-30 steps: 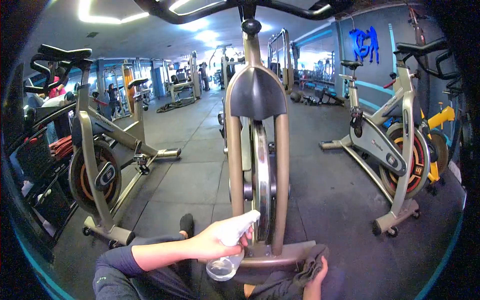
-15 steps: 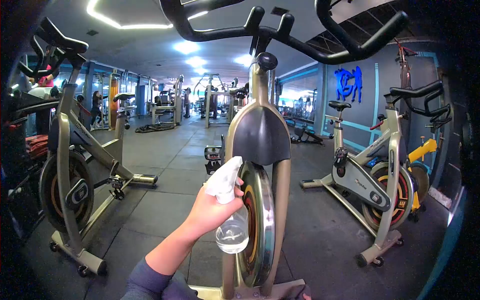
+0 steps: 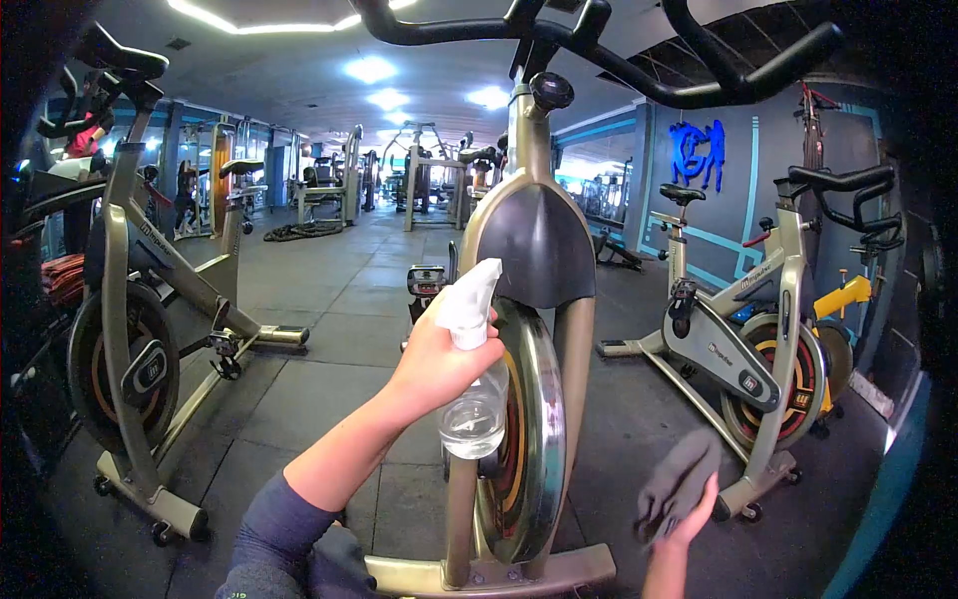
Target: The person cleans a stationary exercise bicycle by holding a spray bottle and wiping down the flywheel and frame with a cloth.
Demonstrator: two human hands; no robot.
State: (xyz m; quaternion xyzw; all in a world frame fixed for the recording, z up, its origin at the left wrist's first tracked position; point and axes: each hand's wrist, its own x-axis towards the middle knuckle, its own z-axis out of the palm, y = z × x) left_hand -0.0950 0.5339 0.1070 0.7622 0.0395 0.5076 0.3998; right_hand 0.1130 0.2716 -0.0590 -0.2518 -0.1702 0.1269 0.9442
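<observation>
My left hand (image 3: 449,359) is wrapped round the neck of a clear spray bottle (image 3: 473,414) with a white trigger head. A little clear liquid sits at the bottom of the bottle. The bottle is held up in front of the metal flywheel (image 3: 539,429) of an exercise bike (image 3: 534,245), just below its black front cover. At the lower right, my right hand (image 3: 699,514) grips a dark grey cloth (image 3: 679,484), bunched and hanging over the fingers. That hand is apart from the bike, to the right of its front foot.
The bike's black handlebar (image 3: 639,80) spans the top of the view. Another exercise bike (image 3: 150,290) stands at left and a third (image 3: 738,349) at right, on dark floor tiles (image 3: 319,399). Weight machines (image 3: 434,185) stand farther back.
My left hand and the spray bottle have risen slightly. My right hand has come up into view at the lower right with the cloth. The view has shifted a little.
</observation>
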